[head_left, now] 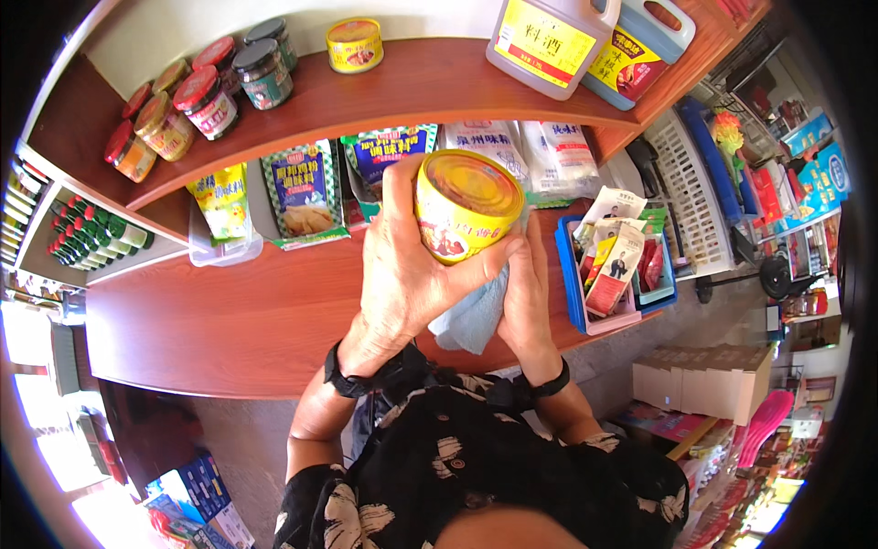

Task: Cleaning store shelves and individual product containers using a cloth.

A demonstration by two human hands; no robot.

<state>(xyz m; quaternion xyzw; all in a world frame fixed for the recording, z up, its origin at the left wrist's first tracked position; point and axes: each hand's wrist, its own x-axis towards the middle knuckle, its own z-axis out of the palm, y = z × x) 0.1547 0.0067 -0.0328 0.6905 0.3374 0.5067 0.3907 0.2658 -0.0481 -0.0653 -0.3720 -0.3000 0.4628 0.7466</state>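
Yellow tin (466, 206) sat in the left hand (402, 274), held over the front edge of the lower wooden shelf (238, 320), roughly centre frame. Fingers were curled round the tin's side, thumb across the lower wall; gold lid faced up, tilted toward the camera. Right hand (526, 293) was just beside the tin on its right, fingers closed on a pale blue cloth (471, 316); the cloth was bunched under the tin and against its lower side. Could not tell whether the right fingertips touched the tin itself. Both wrists wore dark bands.

Behind the hands, on the same shelf: flat seasoning packets (302, 192) stood against the back, white bags (521, 151) to their right. A blue tray (572, 274) of small sachets sat at the shelf's right end, near the right hand.

Upper shelf (412, 87): a second yellow tin (355, 46) stood alone near the back, red-lidded jars (192, 105) clustered at the left, two large jugs (549, 37) with yellow labels at the right. Small dark bottles (96, 240) with red caps filled a side rack at far left. Cardboard boxes (704, 380) sat on the floor at the right.
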